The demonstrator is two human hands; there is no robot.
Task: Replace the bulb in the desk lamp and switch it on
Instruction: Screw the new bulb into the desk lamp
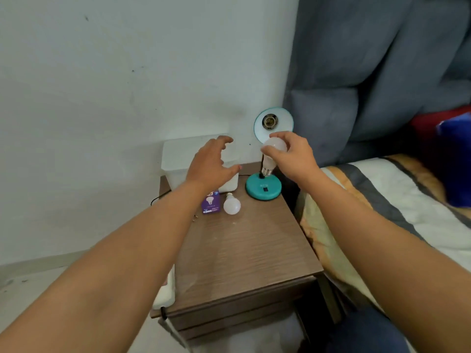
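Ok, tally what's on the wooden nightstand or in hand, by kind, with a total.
White frosted bulbs: 2, held, lying
Teal desk lamp: 1
Purple cardboard bulb box: 1
White plastic bin: 1
Total: 5

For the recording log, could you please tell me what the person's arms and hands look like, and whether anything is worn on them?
Both forearms are bare along their whole visible length: no sleeves show. The left hand and the right hand wear no gloves, and no ring, watch, bracelet or marking shows on either.

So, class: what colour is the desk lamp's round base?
Teal lamp base, seen in the head view.
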